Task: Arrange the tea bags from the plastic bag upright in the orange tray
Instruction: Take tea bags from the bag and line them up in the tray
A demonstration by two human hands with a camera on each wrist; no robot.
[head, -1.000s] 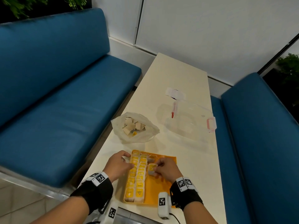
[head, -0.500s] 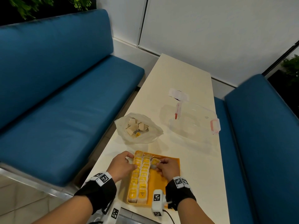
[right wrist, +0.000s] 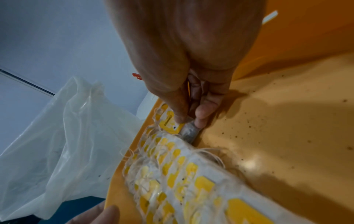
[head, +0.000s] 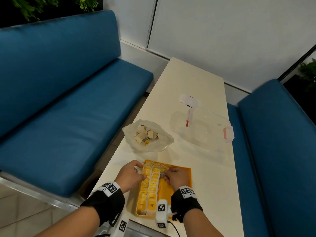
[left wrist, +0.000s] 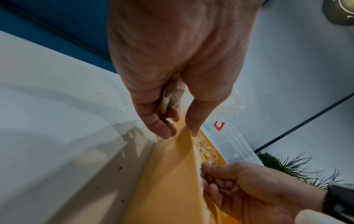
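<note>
The orange tray [head: 185,181] lies at the table's near edge. Two rows of upright tea bags [head: 151,187] with yellow tags fill its left part. My right hand [head: 165,172] pinches a tea bag [right wrist: 188,134] with a yellow tag at the far end of a third row, beside the second row [right wrist: 172,171]. My left hand [head: 139,171] grips the tray's far left rim [left wrist: 172,166], thumb [left wrist: 193,121] on the edge. A pale piece shows between its fingers; I cannot tell what it is. The plastic bag [head: 147,135] with several loose tea bags lies just beyond the tray.
A clear lidded box [head: 201,129] with pink latches stands at the right of the table, a white paper slip [head: 189,100] beyond it. Blue benches [head: 68,108] flank the narrow table [head: 188,79]. The tray's right half [right wrist: 287,121] holds no tea bags.
My right hand has carried its tea bag toward the tray's far end, beside the second row. The left hand has stayed on the tray's rim. The head view has shifted slightly.
</note>
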